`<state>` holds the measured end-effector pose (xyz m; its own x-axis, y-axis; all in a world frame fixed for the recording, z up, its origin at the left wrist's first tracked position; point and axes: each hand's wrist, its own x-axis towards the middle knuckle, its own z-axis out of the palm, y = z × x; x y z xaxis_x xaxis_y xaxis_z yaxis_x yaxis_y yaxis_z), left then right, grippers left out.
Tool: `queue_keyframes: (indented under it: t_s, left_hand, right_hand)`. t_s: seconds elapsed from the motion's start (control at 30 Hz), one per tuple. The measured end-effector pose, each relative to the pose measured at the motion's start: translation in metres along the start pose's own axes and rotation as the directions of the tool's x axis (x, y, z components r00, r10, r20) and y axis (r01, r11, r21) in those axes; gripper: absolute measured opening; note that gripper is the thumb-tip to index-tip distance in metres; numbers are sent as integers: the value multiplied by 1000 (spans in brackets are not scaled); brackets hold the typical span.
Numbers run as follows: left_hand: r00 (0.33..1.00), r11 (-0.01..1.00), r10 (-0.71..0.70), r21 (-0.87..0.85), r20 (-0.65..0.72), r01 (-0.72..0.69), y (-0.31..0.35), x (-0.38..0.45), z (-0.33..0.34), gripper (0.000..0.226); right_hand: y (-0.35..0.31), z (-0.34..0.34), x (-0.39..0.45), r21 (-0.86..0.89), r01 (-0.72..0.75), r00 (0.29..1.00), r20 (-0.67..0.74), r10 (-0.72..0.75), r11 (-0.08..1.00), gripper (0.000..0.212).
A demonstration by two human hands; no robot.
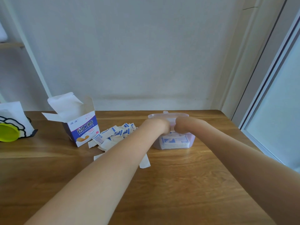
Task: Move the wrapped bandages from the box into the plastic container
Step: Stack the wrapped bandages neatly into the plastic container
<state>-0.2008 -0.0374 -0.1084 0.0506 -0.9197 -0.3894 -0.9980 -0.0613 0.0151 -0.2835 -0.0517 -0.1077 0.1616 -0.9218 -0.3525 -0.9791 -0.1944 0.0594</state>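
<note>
Two bare forearms are showing, running in from the bottom edge to the left hand (159, 127) and the right hand (182, 126). No sleeve is reaching the visible part of either arm, and nothing is being worn on the wrists. The fingers are turning away from the camera, so rings cannot be judged

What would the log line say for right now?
hands: left hand, right hand inside clear plastic container | stacked wrapped bandages | loose white-and-blue wrapped bandages on table | box open
</note>
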Motion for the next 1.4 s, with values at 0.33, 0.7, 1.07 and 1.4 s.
queue_keyframes:
  t_s: [0.33, 0.7, 1.07, 1.4]
  left_hand:
    - [791, 970, 154, -61, -592, -234, -51, -46, 0, 24]
    - [967, 956, 72, -260, -244, -137, -181, -83, 65, 13]
    - [957, 970, 100, -186, -271, -154, -167, -84, 90, 42]
    - [924, 768, 55, -575, -378, -281, -168, -95, 75, 10]
  right_hand:
    - [-18, -26, -63, 5, 210, 822, -543, -174, 978, 18]
    - [-127, 62, -51, -48, 690, 694, -240, -679, 722, 46]
    - [-100, 80, -50, -269, 668, 582, -393, -712, 694, 29]
    - [-91, 59, -51, 670, 567, 820, -513, -253, 478, 14]
